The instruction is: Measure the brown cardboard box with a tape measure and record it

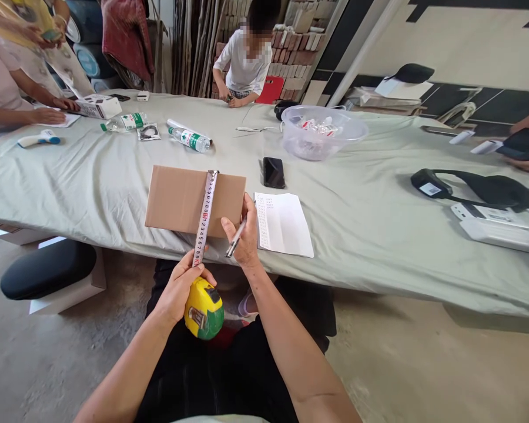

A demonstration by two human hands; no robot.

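Note:
A flat brown cardboard box (176, 200) lies at the near edge of the cloth-covered table (357, 223). My left hand (178, 291) is closed round a yellow and green tape measure (204, 308), held below the table edge. Its tape blade (205, 214) runs up across the box, hooked over the far edge. My right hand (244, 232) rests against the box's right end and holds a silver pen (235, 239). A white sheet with written columns (283, 224) lies just right of that hand.
A black phone (274, 172) and a clear plastic bowl (321, 132) sit beyond the sheet. Two water bottles (189, 138) lie farther left. A black headset (476, 188) and white devices (494, 226) are at the right. Other people work at the far and left sides. A black stool (48, 270) stands at the lower left.

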